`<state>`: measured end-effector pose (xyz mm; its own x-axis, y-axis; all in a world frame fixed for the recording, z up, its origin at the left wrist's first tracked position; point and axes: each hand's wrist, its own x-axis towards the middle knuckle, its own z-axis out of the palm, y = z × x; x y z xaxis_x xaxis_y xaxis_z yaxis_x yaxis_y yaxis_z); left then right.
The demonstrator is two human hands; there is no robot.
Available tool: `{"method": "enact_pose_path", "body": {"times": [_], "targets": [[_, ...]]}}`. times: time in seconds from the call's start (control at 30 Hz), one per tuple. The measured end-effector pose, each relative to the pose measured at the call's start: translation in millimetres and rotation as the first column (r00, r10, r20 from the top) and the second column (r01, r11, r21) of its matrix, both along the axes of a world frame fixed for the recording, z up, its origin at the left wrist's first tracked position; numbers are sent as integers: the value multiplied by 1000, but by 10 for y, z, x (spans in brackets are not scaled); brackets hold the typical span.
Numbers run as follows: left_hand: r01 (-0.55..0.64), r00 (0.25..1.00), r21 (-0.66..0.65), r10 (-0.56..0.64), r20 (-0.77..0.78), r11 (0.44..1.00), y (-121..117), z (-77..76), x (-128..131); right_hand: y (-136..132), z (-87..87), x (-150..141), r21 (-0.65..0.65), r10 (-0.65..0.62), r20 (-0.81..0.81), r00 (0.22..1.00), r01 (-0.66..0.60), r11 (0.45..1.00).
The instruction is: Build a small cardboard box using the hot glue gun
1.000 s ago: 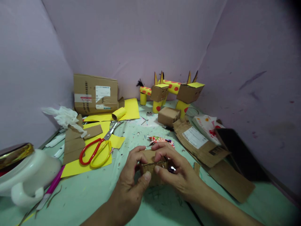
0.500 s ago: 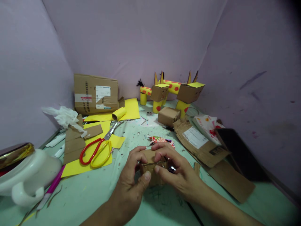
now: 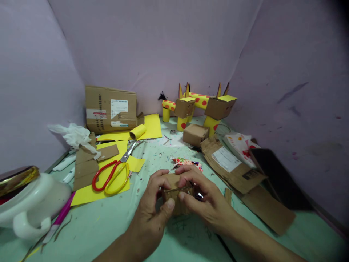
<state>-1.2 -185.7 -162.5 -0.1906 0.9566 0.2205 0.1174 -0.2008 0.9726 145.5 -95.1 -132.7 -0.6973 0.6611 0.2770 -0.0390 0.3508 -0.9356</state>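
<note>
Small box: brown cardboard box (image 3: 174, 181), held low between my hands over the middle of the table (image 3: 131, 225), toward its front edge; I cannot tell whether its underside touches the table.
Left hand: my left hand (image 3: 154, 207) is half curled round the box's left side, fingers bent over the top, thumb pressed to the front face.
Right hand: my right hand (image 3: 205, 196) is also half curled, fingertips on the top, thumb at the upper front edge; a shiny thing (image 3: 199, 196) shows by the palm, too covered to name.
Change: grip, thumbs and box match the picture half a second back; I can make out no shift in the things around them either.
Scissors: scissors (image 3: 121, 160), red and yellow handles apart, lying on yellow paper (image 3: 87, 195) left of my hands.
Left edge: white cup (image 3: 56, 194) near the front left corner.
Back edge: two spotted toy animals, the smaller (image 3: 185, 108) left of the larger (image 3: 220, 109), both upright; a spare carton (image 3: 194, 134) just before them.
Right edge: torn cardboard (image 3: 268, 209) beside a dark slab (image 3: 278, 178).
</note>
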Motion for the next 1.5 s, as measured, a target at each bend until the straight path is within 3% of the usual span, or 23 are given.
{"method": "enact_pose_path", "body": {"times": [1.5], "targets": [[-3,999,0,3,54,1000,20,-22,-1,11,8,-10,82,-41,25,999,38,996]]}}
